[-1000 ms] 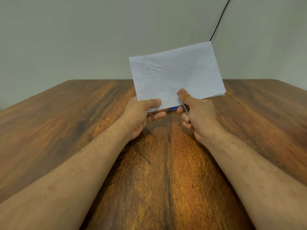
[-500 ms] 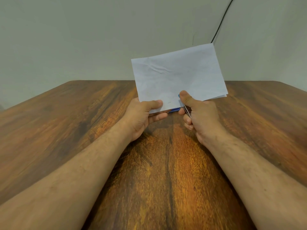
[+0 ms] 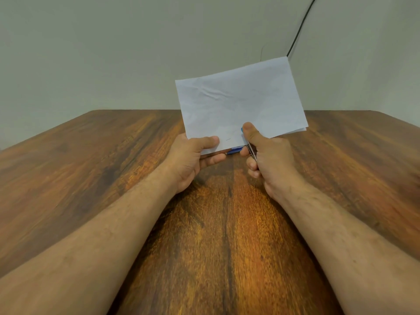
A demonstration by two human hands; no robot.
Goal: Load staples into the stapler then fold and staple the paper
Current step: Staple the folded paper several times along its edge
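A folded white paper (image 3: 238, 103) is held up above the wooden table (image 3: 91, 178), tilted with its right side higher. My left hand (image 3: 193, 160) pinches its lower left edge, thumb on top. My right hand (image 3: 263, 155) grips a blue stapler (image 3: 236, 150) clamped on the paper's lower edge; only a sliver of blue and a metal strip show between the fingers. A small staple mark (image 3: 228, 139) sits on the paper between my two thumbs.
A black cable (image 3: 300, 28) runs down the pale wall behind the paper's top right corner. The table reaches to the wall at the back.
Paper and both hands hold nearly the same pose; the whole view has shifted only slightly. The right thumb stays pressed on the stapler.
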